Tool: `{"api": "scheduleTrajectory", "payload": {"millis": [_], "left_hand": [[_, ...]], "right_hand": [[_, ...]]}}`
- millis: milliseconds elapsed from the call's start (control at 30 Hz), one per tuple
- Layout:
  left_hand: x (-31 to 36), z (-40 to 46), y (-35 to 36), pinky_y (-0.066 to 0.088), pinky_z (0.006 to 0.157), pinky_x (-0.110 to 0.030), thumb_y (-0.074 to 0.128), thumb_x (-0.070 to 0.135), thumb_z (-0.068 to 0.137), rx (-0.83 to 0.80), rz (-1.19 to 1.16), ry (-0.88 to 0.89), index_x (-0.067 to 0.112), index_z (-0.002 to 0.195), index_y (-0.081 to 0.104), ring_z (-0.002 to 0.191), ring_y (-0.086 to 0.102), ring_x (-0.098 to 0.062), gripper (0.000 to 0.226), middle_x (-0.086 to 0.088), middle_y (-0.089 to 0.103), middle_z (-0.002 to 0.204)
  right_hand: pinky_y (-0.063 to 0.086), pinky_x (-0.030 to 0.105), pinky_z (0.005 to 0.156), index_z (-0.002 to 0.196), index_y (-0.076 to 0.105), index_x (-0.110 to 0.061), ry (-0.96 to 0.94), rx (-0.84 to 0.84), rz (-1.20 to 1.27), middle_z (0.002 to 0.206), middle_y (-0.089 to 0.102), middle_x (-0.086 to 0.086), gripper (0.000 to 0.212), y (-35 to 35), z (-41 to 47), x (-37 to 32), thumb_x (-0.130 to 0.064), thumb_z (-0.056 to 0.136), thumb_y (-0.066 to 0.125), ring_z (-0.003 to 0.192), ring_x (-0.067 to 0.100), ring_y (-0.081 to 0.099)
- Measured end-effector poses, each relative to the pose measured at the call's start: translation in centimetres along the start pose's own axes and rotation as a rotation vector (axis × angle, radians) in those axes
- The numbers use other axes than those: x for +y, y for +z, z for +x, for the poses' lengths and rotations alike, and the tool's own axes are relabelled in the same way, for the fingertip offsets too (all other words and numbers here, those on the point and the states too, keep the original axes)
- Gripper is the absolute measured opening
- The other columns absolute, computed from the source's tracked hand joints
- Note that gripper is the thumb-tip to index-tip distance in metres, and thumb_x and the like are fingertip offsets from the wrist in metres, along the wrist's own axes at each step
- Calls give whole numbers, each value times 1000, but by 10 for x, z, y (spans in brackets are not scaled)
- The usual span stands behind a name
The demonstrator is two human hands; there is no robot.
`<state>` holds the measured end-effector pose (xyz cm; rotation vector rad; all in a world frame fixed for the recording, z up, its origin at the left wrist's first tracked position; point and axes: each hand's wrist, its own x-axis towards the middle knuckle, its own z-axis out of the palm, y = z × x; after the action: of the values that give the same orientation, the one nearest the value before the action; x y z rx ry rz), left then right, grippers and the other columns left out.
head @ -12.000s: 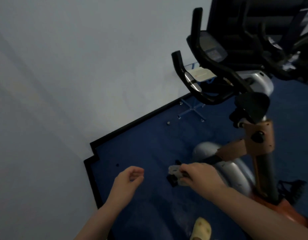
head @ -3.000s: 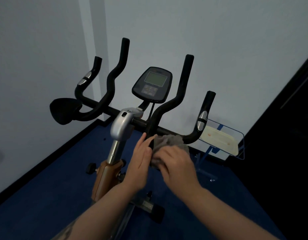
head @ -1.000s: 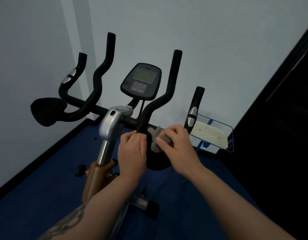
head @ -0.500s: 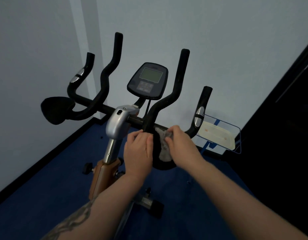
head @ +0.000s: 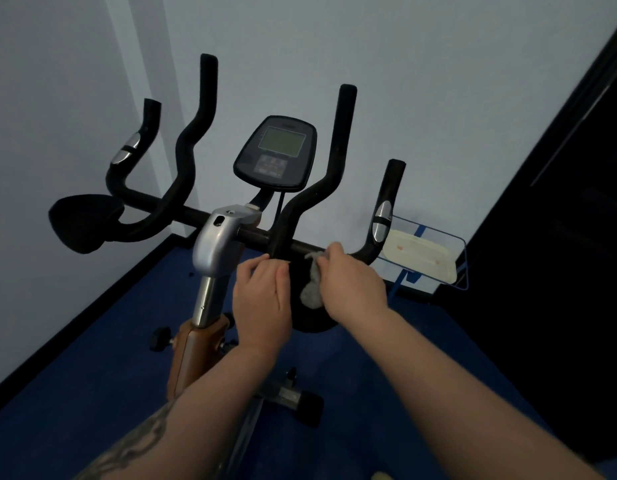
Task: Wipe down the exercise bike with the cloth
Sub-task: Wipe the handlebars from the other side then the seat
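My right hand (head: 352, 282) has its fingers curled round a small grey cloth (head: 312, 289), pinching the crumpled top of it against the black handlebar (head: 255, 235) of the exercise bike (head: 217, 244), while the rest of the cloth hangs down over the black elbow pad (head: 308, 320) below the bar. My left hand (head: 262, 296) sits just beside it, fingers bent and close together, fingertips touching the bar where the inner right upright meets it; I cannot tell whether it grips the bar or only rests there. The cloth lies between my two hands.

Above them the console (head: 275, 152) with its pale screen stands between the two tall inner grips, and shorter outer grips with silver sensor patches rise at each end. The silver stem cover (head: 218, 239) sits left of my left hand, over a brown frame post (head: 192, 351). A second elbow pad (head: 83, 225) hangs at the far left. Behind the right grip a blue wire rack (head: 462, 261) holds a cream tray (head: 419, 258). The floor (head: 92, 375) is blue.
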<state>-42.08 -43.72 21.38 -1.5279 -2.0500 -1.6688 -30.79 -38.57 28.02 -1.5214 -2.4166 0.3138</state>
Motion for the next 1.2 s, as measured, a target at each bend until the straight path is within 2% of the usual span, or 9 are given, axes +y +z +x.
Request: {"api": "scheduleTrajectory", "payload": {"millis": [133,267,400,567,733,967,1033,1133,1200], "left_hand": [[-1,0,0,49,79,-42,31,24,98,-12,18,18,10,87,67,107,53,-25,40,1,66,85],[-1,0,0,50,81,-42,30,24,98,-6,29,22,8,88,68,106,54,-28,42,0,67,85],[2,-1,0,50,79,-42,31,24,98,-2,16,3,7,86,67,106,54,-28,41,-2,67,84],[3,-1,-3,51,76,-46,31,26,98,-24,21,-7,11,88,67,109,53,-25,40,3,66,87],[1,0,-2,50,77,-44,30,27,99,-32,2,-32,10,88,66,109,52,-23,42,2,66,87],[2,-1,-3,50,75,-37,31,26,99,-29,11,6,8,88,68,106,53,-26,43,0,66,85],[1,0,-2,48,77,-34,30,26,99,-21,19,17,8,89,68,106,54,-27,43,-1,67,85],[1,0,-1,43,80,-27,30,25,100,-5,16,10,8,88,68,105,53,-26,43,0,66,85],[1,-1,0,39,82,-22,29,25,100,-1,25,11,7,88,68,104,52,-25,44,0,66,85]], "right_hand": [[31,31,56,98,35,-23,27,106,70,89,53,-1,19,13,-35,10,-37,104,24,77,18,52],[25,31,49,103,38,-17,11,19,-65,74,43,-5,25,5,-14,10,-39,103,27,71,19,49],[28,32,53,108,45,-14,29,-2,-53,84,55,2,24,0,10,-2,-32,104,29,72,20,47],[20,29,47,95,31,-23,55,113,-23,76,47,-6,22,13,-35,12,-40,104,21,65,14,43],[19,30,47,112,42,-12,3,-57,-141,81,51,1,24,-2,6,4,-29,104,29,64,17,41],[19,30,44,97,35,-19,34,45,-72,67,43,-7,25,8,-28,15,-39,104,21,55,9,38],[19,30,45,103,41,-17,28,-9,-156,70,45,-5,27,1,-22,20,-37,104,23,55,11,37],[24,31,49,117,46,-12,-59,-111,-236,98,55,6,23,-7,3,8,-25,101,35,68,18,42],[31,32,56,112,47,-10,-80,-103,-184,100,58,9,21,-7,12,0,-24,102,35,75,23,48]]}}
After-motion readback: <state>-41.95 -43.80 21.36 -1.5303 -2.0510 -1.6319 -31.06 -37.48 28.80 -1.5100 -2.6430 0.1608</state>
